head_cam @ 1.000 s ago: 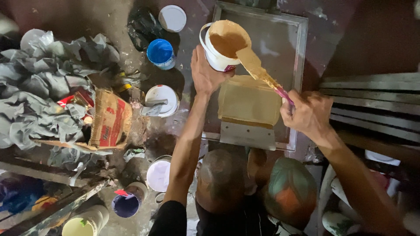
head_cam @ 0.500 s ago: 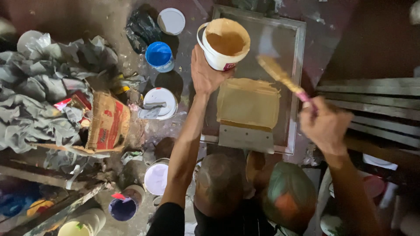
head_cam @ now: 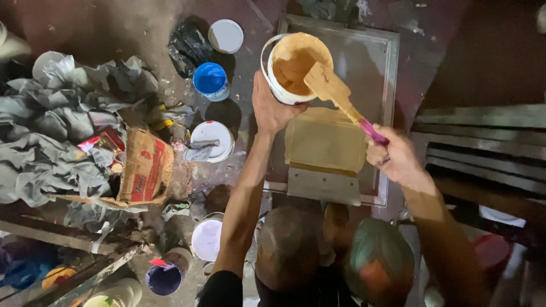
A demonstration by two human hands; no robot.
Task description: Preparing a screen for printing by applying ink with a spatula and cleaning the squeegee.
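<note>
While the left hand [head_cam: 272, 108] is cupping the white tub [head_cam: 296, 68] of tan paste from below, its fingers wrapped against the near wall, the right hand [head_cam: 392, 156] is pinching the pink handle of a flat spatula [head_cam: 335, 94], fingers curled tight around it. The blade, coated in paste, is sitting across the tub's rim just past the left fingertips, and the tub is hanging above the framed screen [head_cam: 392, 62] lying on the floor.

Risk number one, as I judge it: the tub is resting on one palm only, so a hard scrape from the spatula could be tipping it off the fingers and dumping paste beyond the tan patch [head_cam: 325, 142] on the mesh. Second: paste is clinging thick to the blade, and any flick could be sending drips onto the screen's frame or onto the squeegee [head_cam: 323, 185] lying just below the right wrist. To the left of the left fingers, open pots, a blue one [head_cam: 210, 79] and a white one [head_cam: 210, 139], are sitting near enough to be catching splashes.
</note>
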